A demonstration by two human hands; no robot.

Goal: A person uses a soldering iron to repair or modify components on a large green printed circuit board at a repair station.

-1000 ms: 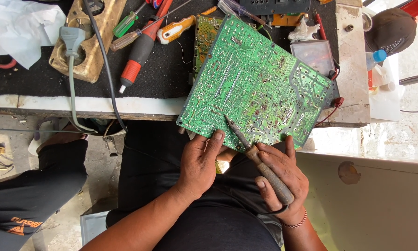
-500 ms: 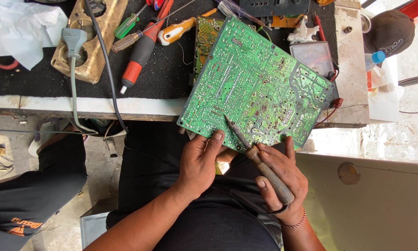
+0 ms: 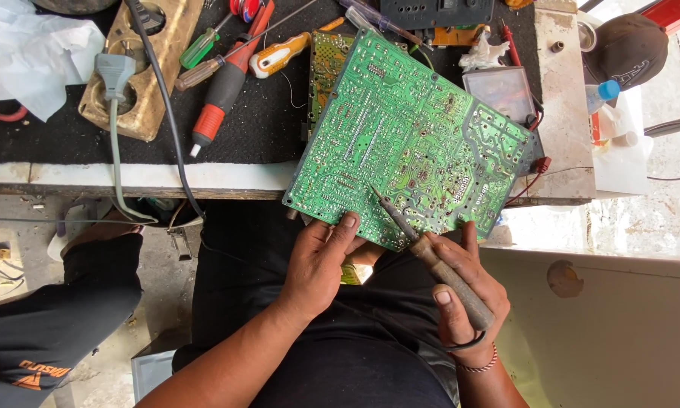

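Daylight, even and fairly bright; strongest at the right, where the pale floor (image 3: 657, 219) and white papers (image 3: 619, 162) wash out near glare; green circuit board (image 3: 412, 140) sharp, solder points crisp, slight sheen only; soft shadow under the surface (image 3: 128, 175) edge, dark over the lap; black mat (image 3: 264, 121) holds little detail; mild stretch at corners; no motion blur.

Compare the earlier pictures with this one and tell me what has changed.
Nothing has visibly changed. The left hand still grips the near edge of the green circuit board, and the right hand still holds the soldering iron with its tip on the board.
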